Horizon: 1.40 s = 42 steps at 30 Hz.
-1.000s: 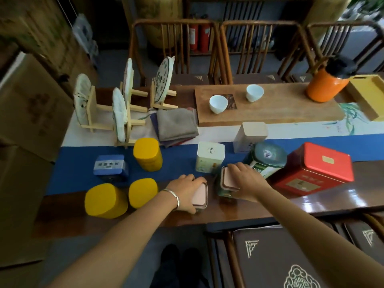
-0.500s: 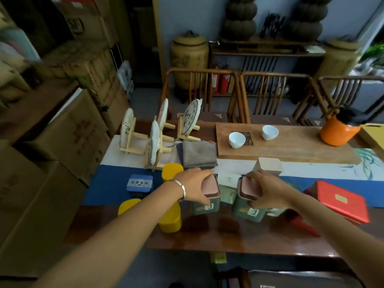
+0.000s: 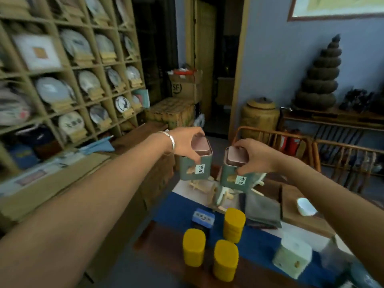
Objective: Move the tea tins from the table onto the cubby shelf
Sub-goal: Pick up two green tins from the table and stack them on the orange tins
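My left hand point(image 3: 185, 143) grips a green tea tin point(image 3: 195, 165) with a pink lid by its top and holds it in the air. A matching green tin point(image 3: 234, 175) hangs from my right hand point(image 3: 256, 156), also gripped at the lid. Both tins are well above the table point(image 3: 166, 242), side by side. On the blue runner below stand three yellow tins point(image 3: 225, 259), a small blue tin point(image 3: 203, 219) and a pale green tin point(image 3: 292, 257). The cubby shelf point(image 3: 68, 69) fills the left wall, its compartments holding tea cakes on stands.
Cardboard boxes point(image 3: 52, 183) line the floor under the shelf, left of the table. A folded grey cloth point(image 3: 262, 209), wooden stands and a white cup point(image 3: 305, 206) lie further along the table. Wooden chairs point(image 3: 291, 146) stand behind it. A doorway point(image 3: 216, 65) opens straight ahead.
Both hands have lifted their green tins off the table and raised them. My view has swung up and left, bringing the cubby shelf into sight.
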Available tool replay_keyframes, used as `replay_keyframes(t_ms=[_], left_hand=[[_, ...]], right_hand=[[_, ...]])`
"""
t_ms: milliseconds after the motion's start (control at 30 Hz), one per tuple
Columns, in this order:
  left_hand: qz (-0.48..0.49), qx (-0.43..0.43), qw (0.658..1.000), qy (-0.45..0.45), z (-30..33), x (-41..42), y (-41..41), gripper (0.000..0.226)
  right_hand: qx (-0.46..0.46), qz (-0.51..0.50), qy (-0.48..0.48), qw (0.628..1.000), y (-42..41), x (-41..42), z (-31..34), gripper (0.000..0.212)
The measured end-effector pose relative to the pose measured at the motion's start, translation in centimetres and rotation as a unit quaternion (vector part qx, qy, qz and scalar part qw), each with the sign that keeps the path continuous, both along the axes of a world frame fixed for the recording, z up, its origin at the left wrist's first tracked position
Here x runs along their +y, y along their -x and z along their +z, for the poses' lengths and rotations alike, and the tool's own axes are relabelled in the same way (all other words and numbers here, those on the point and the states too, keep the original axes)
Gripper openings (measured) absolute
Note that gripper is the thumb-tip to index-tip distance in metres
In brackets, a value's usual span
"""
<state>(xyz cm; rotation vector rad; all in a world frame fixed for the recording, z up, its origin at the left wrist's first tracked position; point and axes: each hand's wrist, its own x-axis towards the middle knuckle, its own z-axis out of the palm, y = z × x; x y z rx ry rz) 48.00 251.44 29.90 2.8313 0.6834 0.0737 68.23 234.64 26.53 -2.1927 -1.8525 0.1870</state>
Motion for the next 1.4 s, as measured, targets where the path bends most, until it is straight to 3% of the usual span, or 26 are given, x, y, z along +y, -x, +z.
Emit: replay_keyframes(t_ms=[233,333,633,767,1033,1400], left_hand=[[0.137,-0.033,0.990,-0.004,5.3,5.9,18.5,0.078],[0.195,-0.034,0.980,-0.007,6.7,7.6,27.3,0.079],[0.373,-0.037,0.926,-0.052,10.5,8.1,51.1,0.084],[0.441,-0.033,0.895,-0.054,10.4,7.4,59.7,0.076],[0.552,-0.078,0.830,-0.035,9.8,9.0,71.2,0.071],[0.624,-0.146,0.762,-0.091,15.9,16.6,81.1,0.071]], right_hand=[[0.031,0.157,-0.050,0.986,13.9,12.3,5.5,0.070],[0.062,0.216,-0.068,0.972,21.4,17.1,7.7,0.075],[0.163,0.381,-0.096,0.905,44.3,29.0,11.3,0.070],[0.195,0.452,-0.071,0.868,53.1,32.9,11.7,0.066],[0.208,0.545,-0.024,0.812,66.0,41.1,12.5,0.071],[0.221,0.607,-0.055,0.761,79.1,55.1,18.4,0.072]])
